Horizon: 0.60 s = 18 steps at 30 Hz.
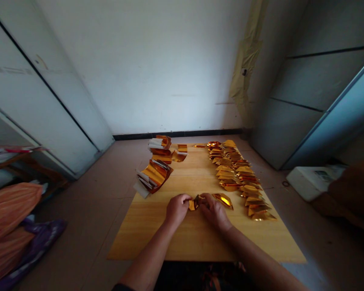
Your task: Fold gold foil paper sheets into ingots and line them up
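Between my two hands, low over the near middle of the table, is a small piece of gold foil paper, partly folded. My left hand pinches its left end, fingers closed. At its right end, my right hand grips with thumb and fingers, which hide part of the paper. Just beyond my right hand lies a folded gold foil ingot. Stacks of curled gold foil sheets with grey-white backs sit at the left edge. Rows of folded foil pieces line the right side.
The wooden tabletop stands near a white wall. Pale cabinets flank it on both sides. Orange and purple bags lie at the left, and a white box sits on the floor at the right.
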{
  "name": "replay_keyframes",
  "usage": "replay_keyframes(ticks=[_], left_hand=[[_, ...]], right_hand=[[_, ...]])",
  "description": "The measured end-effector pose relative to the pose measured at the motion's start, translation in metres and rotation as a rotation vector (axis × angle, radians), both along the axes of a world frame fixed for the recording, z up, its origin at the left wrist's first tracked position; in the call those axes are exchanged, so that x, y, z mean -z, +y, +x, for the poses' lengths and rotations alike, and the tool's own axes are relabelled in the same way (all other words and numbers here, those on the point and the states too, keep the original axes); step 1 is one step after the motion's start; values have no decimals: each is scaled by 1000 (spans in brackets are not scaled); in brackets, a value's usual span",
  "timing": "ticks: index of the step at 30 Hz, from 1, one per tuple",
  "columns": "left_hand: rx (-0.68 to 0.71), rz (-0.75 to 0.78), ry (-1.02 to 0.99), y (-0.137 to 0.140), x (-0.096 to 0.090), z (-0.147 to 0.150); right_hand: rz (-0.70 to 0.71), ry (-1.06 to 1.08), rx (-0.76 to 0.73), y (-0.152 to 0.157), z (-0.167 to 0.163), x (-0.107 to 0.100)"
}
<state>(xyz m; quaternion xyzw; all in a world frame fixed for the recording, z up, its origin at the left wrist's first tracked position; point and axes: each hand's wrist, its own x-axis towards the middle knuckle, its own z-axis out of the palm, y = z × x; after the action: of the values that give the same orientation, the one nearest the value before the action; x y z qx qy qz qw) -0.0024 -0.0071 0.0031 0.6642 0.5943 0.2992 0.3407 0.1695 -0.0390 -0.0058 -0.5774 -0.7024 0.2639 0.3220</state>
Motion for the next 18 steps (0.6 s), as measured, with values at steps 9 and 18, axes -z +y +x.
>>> replay_keyframes(ticks=[9,18], left_hand=[[86,307,366,-6,0,-8],[345,373,367,0,4,-25]], right_hand=[[-100,-323,124,9,-14,-18],[101,-643,-26,-1,-16,-15]])
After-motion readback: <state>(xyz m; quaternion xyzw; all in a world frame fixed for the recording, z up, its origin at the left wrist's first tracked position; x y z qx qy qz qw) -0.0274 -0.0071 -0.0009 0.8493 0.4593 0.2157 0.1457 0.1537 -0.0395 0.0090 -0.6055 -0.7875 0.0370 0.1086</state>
